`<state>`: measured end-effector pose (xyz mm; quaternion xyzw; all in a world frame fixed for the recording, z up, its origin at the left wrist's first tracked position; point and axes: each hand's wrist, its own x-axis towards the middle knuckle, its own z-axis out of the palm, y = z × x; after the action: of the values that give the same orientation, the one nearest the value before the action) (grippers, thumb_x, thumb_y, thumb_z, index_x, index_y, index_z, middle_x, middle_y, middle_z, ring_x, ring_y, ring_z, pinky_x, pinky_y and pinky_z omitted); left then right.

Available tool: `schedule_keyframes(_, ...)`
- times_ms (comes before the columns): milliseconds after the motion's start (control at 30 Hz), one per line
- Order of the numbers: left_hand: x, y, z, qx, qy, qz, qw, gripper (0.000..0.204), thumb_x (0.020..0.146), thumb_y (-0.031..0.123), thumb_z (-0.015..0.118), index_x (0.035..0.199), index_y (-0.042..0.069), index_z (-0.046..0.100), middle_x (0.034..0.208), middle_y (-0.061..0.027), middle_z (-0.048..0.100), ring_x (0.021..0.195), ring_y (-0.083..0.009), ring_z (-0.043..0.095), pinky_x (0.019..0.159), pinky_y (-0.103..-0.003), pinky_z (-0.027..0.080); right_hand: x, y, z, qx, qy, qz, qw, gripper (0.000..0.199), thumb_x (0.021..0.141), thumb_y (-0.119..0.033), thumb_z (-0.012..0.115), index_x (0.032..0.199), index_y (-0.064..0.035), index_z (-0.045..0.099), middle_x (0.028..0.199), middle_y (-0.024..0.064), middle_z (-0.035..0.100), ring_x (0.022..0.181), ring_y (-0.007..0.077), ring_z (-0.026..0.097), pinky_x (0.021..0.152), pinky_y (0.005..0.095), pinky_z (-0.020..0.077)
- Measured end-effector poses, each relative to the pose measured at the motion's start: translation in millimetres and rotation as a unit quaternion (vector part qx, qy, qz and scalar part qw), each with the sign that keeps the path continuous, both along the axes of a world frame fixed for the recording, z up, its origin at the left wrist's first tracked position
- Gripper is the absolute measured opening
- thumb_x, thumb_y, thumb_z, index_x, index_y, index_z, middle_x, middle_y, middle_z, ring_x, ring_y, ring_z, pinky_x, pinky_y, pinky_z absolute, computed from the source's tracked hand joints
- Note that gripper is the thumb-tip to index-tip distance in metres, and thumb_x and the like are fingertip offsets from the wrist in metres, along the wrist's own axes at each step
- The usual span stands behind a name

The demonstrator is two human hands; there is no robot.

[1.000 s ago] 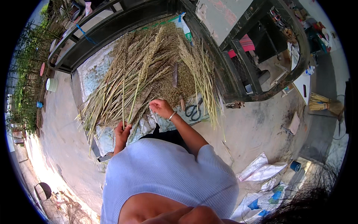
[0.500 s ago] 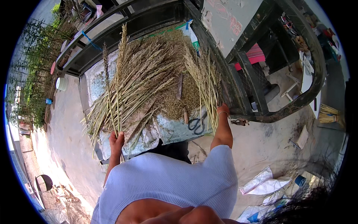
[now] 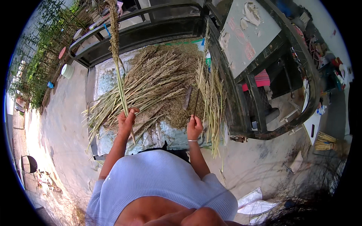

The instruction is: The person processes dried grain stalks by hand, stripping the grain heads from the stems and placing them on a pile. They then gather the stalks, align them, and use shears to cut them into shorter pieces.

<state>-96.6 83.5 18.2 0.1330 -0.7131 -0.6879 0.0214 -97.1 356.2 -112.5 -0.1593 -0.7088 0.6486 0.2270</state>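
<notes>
Left hand [image 3: 126, 119] clenched on raised grass bundle [image 3: 117, 56]; right hand [image 3: 194, 126], drawn back, pinching 1 stalk [image 3: 198, 90]

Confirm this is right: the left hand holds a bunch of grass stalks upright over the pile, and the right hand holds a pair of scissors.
Not quite. The head view shows the right hand pinching a single thin stalk, not scissors. The rest holds: the left hand grips a bunch of grass stalks upright over the pile.
</notes>
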Motion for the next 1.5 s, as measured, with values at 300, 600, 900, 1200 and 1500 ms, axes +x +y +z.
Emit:
schedule_keyframes(300,-47.1,32.7,55.0,0.128,0.12,0.038,0.984,0.031,0.092,0.021,0.042,0.116,0.003,0.049,0.108,-0.0111,0.056,0.089,-0.0159,0.059,0.077,-0.027,0.049,12.5,-115.0,50.2,-0.105,0.006,0.351,0.93,0.009,0.08,-0.007,0.059,0.086,-0.0021,0.054,0.059,0.001,0.051,0.05,0.0064,0.048,0.045,0.0229,0.0397)
schedule_keyframes(600,-12.9,-57.1,69.2,-0.099,0.068,0.017,0.993,0.018,0.088,0.021,0.052,0.088,0.004,0.057,0.055,0.0023,0.05,0.047,-0.0021,0.04,0.041,-0.017,0.028,-28.9,-172.4,74.7,-0.12,0.11,0.508,0.846,0.031,0.082,-0.016,0.059,0.107,-0.0001,0.052,0.088,0.0064,0.058,0.073,0.0126,0.058,0.062,0.0253,0.0476)
schedule_keyframes(900,61.4,-62.3,-0.1,-0.032,-0.142,-0.031,0.989,0.011,0.081,0.014,0.06,0.088,0.007,0.054,0.058,0.0002,0.055,0.043,-0.0036,0.04,0.037,-0.018,0.028,-27.5,-204.0,98.4,-0.363,-0.131,0.376,0.842,0.023,0.085,-0.024,0.057,0.074,-0.0043,0.054,0.059,0.0023,0.055,0.04,0.0064,0.044,0.035,0.0205,0.0341)
schedule_keyframes(1200,82.4,-86.8,-30.6,0.114,-0.191,0.13,0.966,0.014,0.08,0.014,0.063,0.072,0.005,0.058,0.055,0.0002,0.053,0.043,-0.0064,0.047,0.037,-0.019,0.039,-37.4,-211.6,86.6,-0.379,-0.127,0.441,0.803,0.014,0.083,-0.018,0.059,0.084,-0.0043,0.06,0.081,0.0011,0.062,0.06,0.0053,0.053,0.049,0.0186,0.0401)
schedule_keyframes(1500,72.4,-122.3,-59.3,-0.44,-0.005,0.21,0.873,0.014,0.072,0.015,0.063,0.078,0.004,0.057,0.063,-0.0178,0.055,0.058,-0.036,0.054,0.054,-0.042,0.043,-26.6,-230.7,97.2,-0.444,-0.049,0.368,0.816,0.027,0.09,-0.026,0.047,0.071,-0.0073,0.044,0.067,0.0022,0.053,0.058,0.0137,0.052,0.048,0.025,0.0389)
